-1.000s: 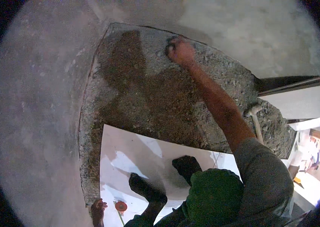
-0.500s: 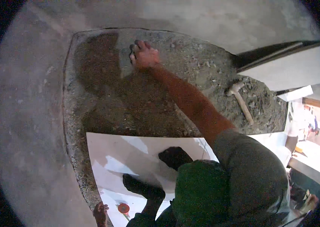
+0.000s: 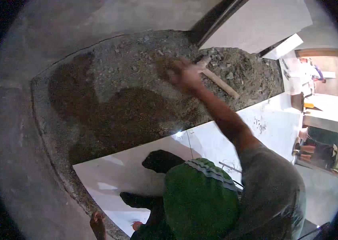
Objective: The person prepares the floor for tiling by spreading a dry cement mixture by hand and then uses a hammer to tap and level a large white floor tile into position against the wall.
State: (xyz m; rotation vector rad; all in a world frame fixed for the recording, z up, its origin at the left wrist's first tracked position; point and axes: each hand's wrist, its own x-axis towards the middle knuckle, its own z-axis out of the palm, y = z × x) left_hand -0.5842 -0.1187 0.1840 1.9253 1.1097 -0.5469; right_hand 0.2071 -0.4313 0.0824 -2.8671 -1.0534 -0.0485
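My right hand (image 3: 183, 76) reaches out over a bed of dark, gravelly soil (image 3: 145, 56). It is smeared by motion, so its fingers and anything in them cannot be made out. Just right of it lies a hammer (image 3: 223, 85) with a pale head and a wooden handle, resting on the soil. At the lower left, my left hand (image 3: 97, 221) is by the strip of soil between the wall and the tiles, its fingers loosely apart and no object visible in them. Large white tiles (image 3: 113, 168) border the near side of the soil.
A large pale panel (image 3: 261, 24) leans at the far right, beside a smaller white piece (image 3: 285, 47). Grey wall (image 3: 9, 120) runs along the left. A green cap (image 3: 201, 192) covers part of the tiles. A bright doorway area with another person (image 3: 331, 156) lies at right.
The view has turned, shifting the hammer and panel left in the picture. My right hand has moved from the far soil to beside the hammer. My left hand stays at the lower left.
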